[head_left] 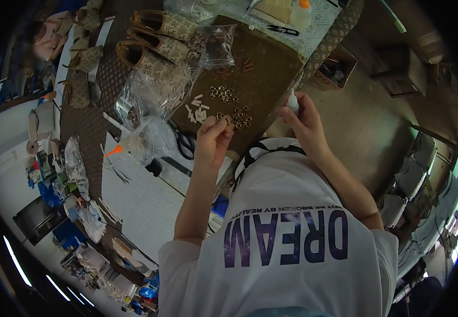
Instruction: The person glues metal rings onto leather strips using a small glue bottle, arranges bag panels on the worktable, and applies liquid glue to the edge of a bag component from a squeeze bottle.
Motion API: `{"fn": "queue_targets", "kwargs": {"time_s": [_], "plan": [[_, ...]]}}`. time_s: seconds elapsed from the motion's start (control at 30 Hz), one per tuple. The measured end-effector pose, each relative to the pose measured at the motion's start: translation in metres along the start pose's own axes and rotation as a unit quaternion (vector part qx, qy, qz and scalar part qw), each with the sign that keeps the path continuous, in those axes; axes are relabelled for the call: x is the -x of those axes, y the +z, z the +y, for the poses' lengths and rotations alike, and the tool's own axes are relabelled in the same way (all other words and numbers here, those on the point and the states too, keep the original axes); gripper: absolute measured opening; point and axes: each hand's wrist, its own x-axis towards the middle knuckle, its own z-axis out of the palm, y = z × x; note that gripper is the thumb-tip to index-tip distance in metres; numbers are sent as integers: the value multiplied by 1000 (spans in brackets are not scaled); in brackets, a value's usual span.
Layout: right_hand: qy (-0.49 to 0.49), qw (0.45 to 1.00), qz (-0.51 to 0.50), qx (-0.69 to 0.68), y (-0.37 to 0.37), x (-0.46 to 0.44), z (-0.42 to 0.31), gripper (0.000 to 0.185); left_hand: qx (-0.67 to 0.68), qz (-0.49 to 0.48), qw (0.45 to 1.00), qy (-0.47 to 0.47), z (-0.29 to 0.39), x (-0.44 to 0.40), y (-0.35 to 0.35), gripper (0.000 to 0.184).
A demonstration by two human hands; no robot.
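In our cluttered room (358, 137) the bench (94, 127) bears a brown board (268, 63) with two heaps of metal rings (242, 118). Beside it our right hand (309, 120) grips one white bottle (293, 102) — our left hand (215, 136) is pinched closed, contents unclear.

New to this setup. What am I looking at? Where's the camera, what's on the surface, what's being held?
There's no machine here, just a person working bare-handed. The single picture comes from a camera on their head, looking forward and down, so their own shirt fills the lower part, its lettering upside down.

The right hand holds a small white bottle, nozzle up. The left hand has its fingers pinched together beside the gold-coloured rings; whether anything is between them is too small to tell.

The rings lie loose on a brown board, with short white pieces nearby. Past them are clear plastic bags and patterned shoes.
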Motion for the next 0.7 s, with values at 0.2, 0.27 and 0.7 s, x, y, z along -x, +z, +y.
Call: {"fn": "queue_targets", "kwargs": {"time_s": [0.2,0.27,0.7], "plan": [[-1,1000,-26,5,3,-6,3,26,21,63,997,37,-1,6,-26,36],[-1,999,-32,0,4,-8,6,26,35,61,997,42,-6,9,-32,37],[41,997,-52,31,17,-8,6,27,-131,-8,972,194,-10,36,4,19]]}}
